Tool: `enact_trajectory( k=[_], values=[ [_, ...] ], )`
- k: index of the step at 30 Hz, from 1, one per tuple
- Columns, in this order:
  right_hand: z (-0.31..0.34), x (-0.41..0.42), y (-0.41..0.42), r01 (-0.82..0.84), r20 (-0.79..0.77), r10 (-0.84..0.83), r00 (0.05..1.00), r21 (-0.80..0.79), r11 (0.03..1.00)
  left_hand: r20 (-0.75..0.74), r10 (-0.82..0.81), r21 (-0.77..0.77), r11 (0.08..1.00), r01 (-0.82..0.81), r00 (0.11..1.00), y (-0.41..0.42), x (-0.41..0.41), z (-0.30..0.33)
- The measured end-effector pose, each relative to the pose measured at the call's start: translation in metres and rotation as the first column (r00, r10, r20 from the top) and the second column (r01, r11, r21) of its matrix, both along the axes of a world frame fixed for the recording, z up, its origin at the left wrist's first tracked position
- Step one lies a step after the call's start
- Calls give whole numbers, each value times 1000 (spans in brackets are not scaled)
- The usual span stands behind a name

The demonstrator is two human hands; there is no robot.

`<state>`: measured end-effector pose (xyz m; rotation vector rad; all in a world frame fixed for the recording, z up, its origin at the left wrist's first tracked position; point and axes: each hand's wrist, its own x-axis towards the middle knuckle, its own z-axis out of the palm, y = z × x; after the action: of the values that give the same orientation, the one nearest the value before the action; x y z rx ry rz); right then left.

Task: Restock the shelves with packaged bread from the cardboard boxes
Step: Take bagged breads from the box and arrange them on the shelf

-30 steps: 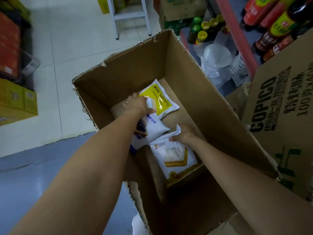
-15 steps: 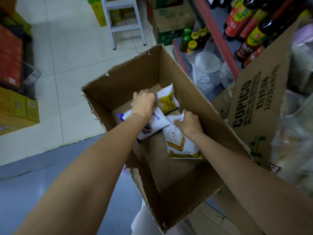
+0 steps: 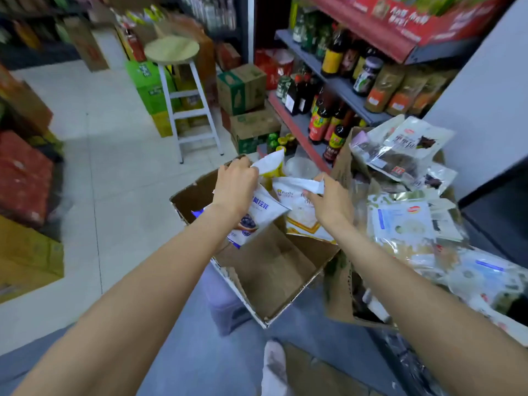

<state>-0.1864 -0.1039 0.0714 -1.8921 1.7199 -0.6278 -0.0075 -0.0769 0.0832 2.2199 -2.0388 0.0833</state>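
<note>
My left hand (image 3: 235,185) grips two bread packets by their tops above the open cardboard box (image 3: 268,270): a white and blue one (image 3: 257,215) and a yellow one (image 3: 273,167) behind it. Beside it, my right hand (image 3: 328,201) pinches the top edge of a white and orange bread packet (image 3: 300,212). All three packets hang over the box's far part. No packets show on the visible part of the box's floor. To the right, a second cardboard box (image 3: 343,172) is heaped with packaged bread (image 3: 400,155).
Grey shelves (image 3: 328,78) with sauce bottles and jars rise at the right. A white stool with a wooden seat (image 3: 177,81) stands on the tiled floor ahead. Stacked cartons (image 3: 245,110) sit by the shelf foot. Red and yellow cases (image 3: 25,181) line the left.
Both hands have lifted the three packets out of the box to rim height. My head has tilted up, bringing the shelves and the stool into view.
</note>
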Motion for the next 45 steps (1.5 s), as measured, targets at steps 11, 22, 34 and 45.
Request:
enact_trajectory(
  k=[11,22,34,45],
  values=[
    [186,-153,95,506,537,-316,783,-252,825,-86,-333,-434,861,266,939,40,-159,188],
    [264,-439,196,803,755,-374,539,-328,497,-382,-720,-561,679,474,579,85,-459,268],
    [283,-662,189,863,785,-431,445,-246,442,-647,-634,-526,774,354,424,99,-663,302],
    [275,-679,167,573,-4,-679,734,-532,623,-626,-600,-540,794,278,498,90,-647,308]
  ],
)
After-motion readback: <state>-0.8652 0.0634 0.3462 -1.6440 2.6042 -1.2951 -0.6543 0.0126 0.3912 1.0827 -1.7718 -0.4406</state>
